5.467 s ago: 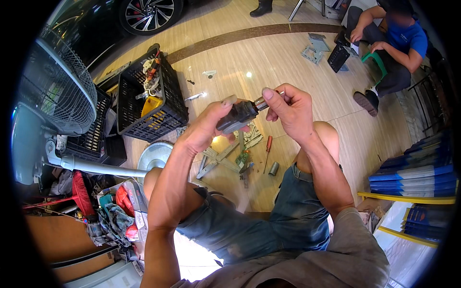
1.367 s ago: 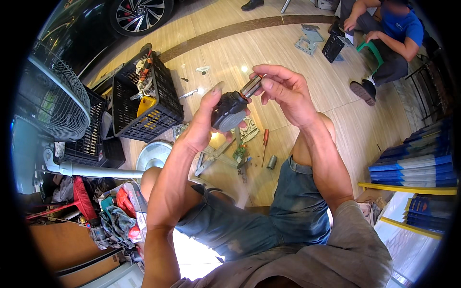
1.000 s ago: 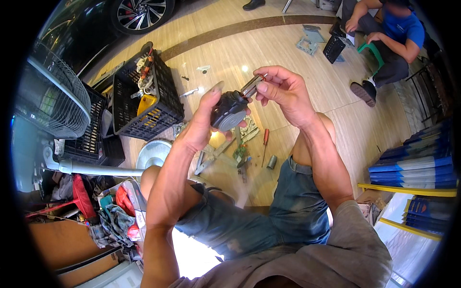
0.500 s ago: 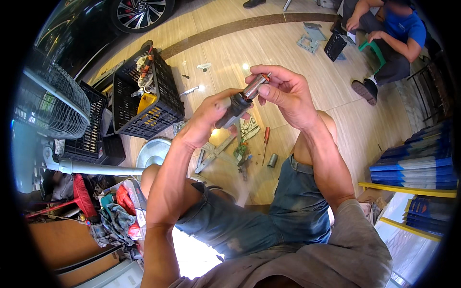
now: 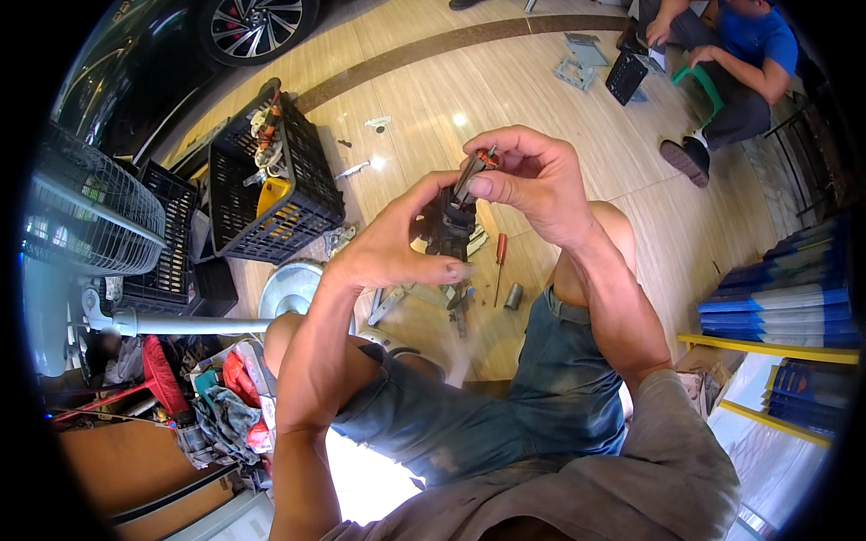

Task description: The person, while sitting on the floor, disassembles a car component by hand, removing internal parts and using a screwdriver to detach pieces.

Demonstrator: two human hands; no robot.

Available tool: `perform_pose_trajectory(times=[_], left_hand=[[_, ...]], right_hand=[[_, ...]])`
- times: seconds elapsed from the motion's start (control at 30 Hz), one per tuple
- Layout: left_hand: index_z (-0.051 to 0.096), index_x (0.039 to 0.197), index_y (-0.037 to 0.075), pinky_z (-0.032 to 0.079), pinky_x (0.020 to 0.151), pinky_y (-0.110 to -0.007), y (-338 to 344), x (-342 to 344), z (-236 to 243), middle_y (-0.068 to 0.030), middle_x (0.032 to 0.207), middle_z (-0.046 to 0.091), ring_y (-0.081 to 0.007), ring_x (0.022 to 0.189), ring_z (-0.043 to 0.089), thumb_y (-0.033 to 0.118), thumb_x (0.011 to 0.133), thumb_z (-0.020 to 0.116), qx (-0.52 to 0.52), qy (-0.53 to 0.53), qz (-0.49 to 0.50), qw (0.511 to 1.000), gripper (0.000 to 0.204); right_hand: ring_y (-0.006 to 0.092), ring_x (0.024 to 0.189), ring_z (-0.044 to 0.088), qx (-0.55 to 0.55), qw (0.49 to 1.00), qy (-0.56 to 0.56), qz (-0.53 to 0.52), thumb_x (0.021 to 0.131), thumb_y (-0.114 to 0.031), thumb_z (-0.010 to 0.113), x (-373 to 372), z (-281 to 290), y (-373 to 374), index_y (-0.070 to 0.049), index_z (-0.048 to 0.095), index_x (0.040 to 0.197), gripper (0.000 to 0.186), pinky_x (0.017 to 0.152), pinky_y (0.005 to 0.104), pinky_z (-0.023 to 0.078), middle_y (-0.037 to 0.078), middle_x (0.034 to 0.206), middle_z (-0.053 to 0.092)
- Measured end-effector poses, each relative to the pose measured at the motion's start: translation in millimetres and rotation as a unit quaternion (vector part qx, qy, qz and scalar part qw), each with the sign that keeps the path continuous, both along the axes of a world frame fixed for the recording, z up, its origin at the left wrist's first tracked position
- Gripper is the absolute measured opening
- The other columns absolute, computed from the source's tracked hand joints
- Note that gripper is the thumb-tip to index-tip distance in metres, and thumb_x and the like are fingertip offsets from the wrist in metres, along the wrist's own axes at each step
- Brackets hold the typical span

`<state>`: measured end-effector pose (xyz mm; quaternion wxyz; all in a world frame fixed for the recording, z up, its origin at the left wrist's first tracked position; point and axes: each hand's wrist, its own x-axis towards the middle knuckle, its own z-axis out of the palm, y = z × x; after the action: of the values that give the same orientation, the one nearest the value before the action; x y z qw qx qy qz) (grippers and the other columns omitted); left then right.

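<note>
Above the floor, my left hand (image 5: 379,251) curls around a dark gear housing (image 5: 448,230). Its thumb stretches along the near side, and its other fingers are largely hidden behind the part. My right hand (image 5: 544,187) pinches a metal motor armature (image 5: 469,180) with orange-copper windings and a thin shaft at its upper end. The armature's lower end meets the top of the housing; how deep it sits inside cannot be seen. Beneath my hands lie a red-handled screwdriver (image 5: 501,252), a small metal cylinder (image 5: 513,296) and flat metal arms (image 5: 388,308), partly covered by my left hand.
A black plastic crate (image 5: 284,216) of tools and parts stands left, beside a fan (image 5: 99,207) with a round base (image 5: 287,287). A person in blue (image 5: 753,50) sits far right near metal plates (image 5: 577,68). Stacked blue packs (image 5: 776,307) fill a right-hand shelf.
The housing has turned from slanting to more upright. My left thumb has moved down and away from the fingers. The armature and my right hand have dropped slightly, with the armature tilted more steeply.
</note>
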<state>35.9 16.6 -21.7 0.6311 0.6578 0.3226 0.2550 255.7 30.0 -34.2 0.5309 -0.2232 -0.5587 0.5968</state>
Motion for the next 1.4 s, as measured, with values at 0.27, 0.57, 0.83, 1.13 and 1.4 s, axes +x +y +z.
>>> perform_pose_trajectory(times=[0.27, 0.57, 0.83, 1.13, 1.4], left_hand=[[0.045, 0.133, 0.003, 0.042, 0.098, -0.033, -6.3, 14.3, -4.9, -0.0130, 0.125, 0.049, -0.0233, 0.116, 0.051, 0.025, 0.057, 0.091, 0.210, 0.038, 0.074, 0.974, 0.091], [0.048, 0.130, 0.004, 0.043, 0.100, -0.038, -3.5, 20.5, -7.5, -0.0177, 0.129, 0.046, -0.0318, 0.121, 0.049, 0.027, 0.055, 0.091, 0.376, 0.043, 0.151, 0.913, 0.090], [0.050, 0.128, 0.005, 0.045, 0.099, -0.041, -4.6, 22.2, -6.2, -0.0195, 0.129, 0.045, -0.0348, 0.121, 0.049, 0.029, 0.053, 0.092, 0.438, 0.081, 0.187, 0.875, 0.089], [0.050, 0.127, 0.004, 0.045, 0.099, -0.041, -5.7, 23.7, -7.5, -0.0194, 0.129, 0.045, -0.0349, 0.121, 0.050, 0.030, 0.053, 0.092, 0.458, 0.101, 0.181, 0.864, 0.089], [0.049, 0.129, 0.004, 0.045, 0.099, -0.041, -6.9, 23.4, -6.3, -0.0188, 0.129, 0.046, -0.0349, 0.120, 0.050, 0.028, 0.053, 0.092, 0.468, 0.079, 0.178, 0.862, 0.090]], right_hand=[[0.0104, 0.086, 0.065, -0.006, 0.999, 0.037, 0.026, 0.081, -0.006, 0.078, -0.6, 5.8, -2.7, 0.002, 0.062, 0.114, 0.037, 0.076, 0.0251, 0.055, 0.005, 0.095, 0.068], [0.0098, 0.092, 0.061, 0.039, 0.998, 0.044, 0.010, 0.086, -0.005, 0.072, 0.0, 9.1, -3.4, 0.000, 0.059, 0.126, 0.042, 0.079, 0.0245, 0.053, 0.005, 0.104, 0.065], [0.0117, 0.093, 0.063, 0.043, 0.999, 0.009, 0.014, 0.085, 0.000, 0.071, 2.3, 6.5, -4.0, -0.001, 0.059, 0.126, 0.044, 0.080, 0.0262, 0.054, 0.006, 0.105, 0.066], [0.0143, 0.096, 0.064, 0.039, 0.999, 0.011, 0.021, 0.081, 0.003, 0.074, 0.3, 6.6, -5.1, 0.000, 0.060, 0.119, 0.040, 0.084, 0.0287, 0.056, 0.007, 0.106, 0.066], [0.0137, 0.100, 0.062, 0.078, 0.997, 0.007, 0.011, 0.082, 0.001, 0.074, -1.3, 4.8, -3.5, 0.000, 0.059, 0.124, 0.045, 0.085, 0.0288, 0.056, 0.006, 0.115, 0.063]])
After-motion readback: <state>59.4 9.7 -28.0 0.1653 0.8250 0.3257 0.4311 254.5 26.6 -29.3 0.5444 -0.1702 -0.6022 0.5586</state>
